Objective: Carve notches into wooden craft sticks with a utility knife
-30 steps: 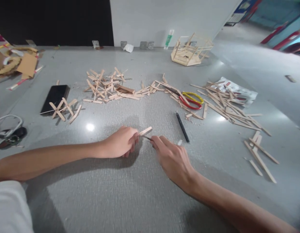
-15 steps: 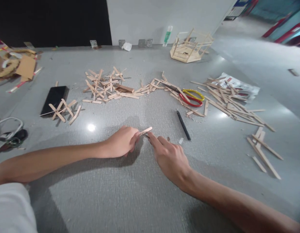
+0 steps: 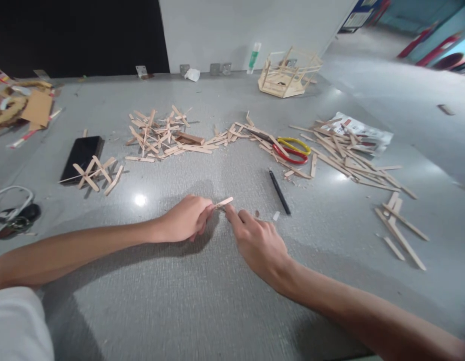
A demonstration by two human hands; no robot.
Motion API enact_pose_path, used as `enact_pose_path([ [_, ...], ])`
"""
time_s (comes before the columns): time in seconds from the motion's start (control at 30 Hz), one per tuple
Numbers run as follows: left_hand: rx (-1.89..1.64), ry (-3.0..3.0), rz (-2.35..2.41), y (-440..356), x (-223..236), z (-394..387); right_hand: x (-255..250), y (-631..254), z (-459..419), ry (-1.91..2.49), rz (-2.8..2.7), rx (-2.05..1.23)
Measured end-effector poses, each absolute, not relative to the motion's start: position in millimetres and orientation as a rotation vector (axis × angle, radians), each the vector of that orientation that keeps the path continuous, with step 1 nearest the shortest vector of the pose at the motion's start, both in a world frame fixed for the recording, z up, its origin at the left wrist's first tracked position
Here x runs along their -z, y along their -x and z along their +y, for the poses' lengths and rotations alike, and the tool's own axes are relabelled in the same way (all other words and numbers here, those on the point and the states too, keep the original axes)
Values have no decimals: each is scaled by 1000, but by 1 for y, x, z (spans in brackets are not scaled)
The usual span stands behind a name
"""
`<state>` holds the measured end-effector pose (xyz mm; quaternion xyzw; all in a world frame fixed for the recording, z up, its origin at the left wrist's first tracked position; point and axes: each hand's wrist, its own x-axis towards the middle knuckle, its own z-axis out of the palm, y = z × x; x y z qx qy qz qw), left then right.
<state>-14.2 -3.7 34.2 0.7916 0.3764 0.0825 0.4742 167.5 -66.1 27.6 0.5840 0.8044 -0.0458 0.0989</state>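
Note:
My left hand (image 3: 189, 215) is closed in a pinch on a short wooden craft stick (image 3: 224, 202), which points up and to the right from the fingertips. Close against the stick's lower side is my right hand (image 3: 257, 238), its fingers curled and the index finger stretched toward the stick. A thin dark edge shows between the two hands, but what my right hand grips is mostly hidden. A black pen (image 3: 279, 191) lies just beyond my right hand, with a small white scrap (image 3: 276, 215) beside the knuckles.
Scissors with red and yellow handles (image 3: 292, 150) lie among loose craft sticks. Stick piles (image 3: 153, 133) spread across the table (image 3: 172, 301). A phone (image 3: 82, 155) lies left under joined sticks. At the back stand a wooden stick frame (image 3: 288, 75) and a glue tube (image 3: 254, 57).
The view has shifted slightly, so everything sits a little further left. Both hands keep nearly the same pose around the craft stick.

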Motion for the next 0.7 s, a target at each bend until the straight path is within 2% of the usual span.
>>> enact_pose_path([
  [0.4,-221,-1875,902,16,-34,-3,-24,-163,-69,-1612,2503,-223],
  [0.7,-198,-1776,911,17,-30,1,-25,-168,-63,-1646,2526,-84],
])
